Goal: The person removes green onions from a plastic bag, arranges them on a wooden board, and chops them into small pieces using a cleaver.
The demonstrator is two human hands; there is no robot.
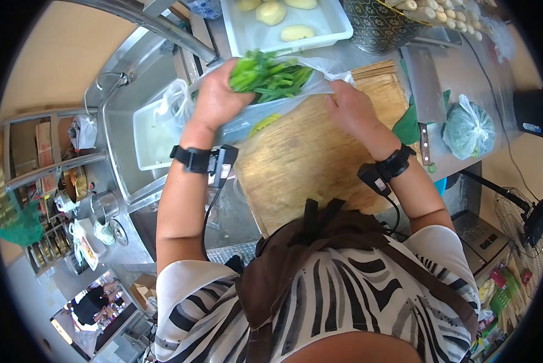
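Note:
Chopped green vegetables (271, 77) lie in a clear plastic bag (241, 126) along the far edge of the wooden cutting board (302, 163). My left hand (223, 97) is closed on the greens at their left end. My right hand (353, 109) pinches the bag's right edge over the board's far right part. A cleaver (424, 91) lies right of the board, on some dark green leaves (406, 124). A bundle of thin sticks (374, 69) rests at the board's far edge.
A white tray (228, 27) holds several peeled potatoes beyond the bag. A patterned pot (374, 30) stands beside it. Left is a metal sink (117, 151) with a white basin (143, 145). A knotted bag of greens (470, 127) sits right. Another person (93, 305) appears at lower left.

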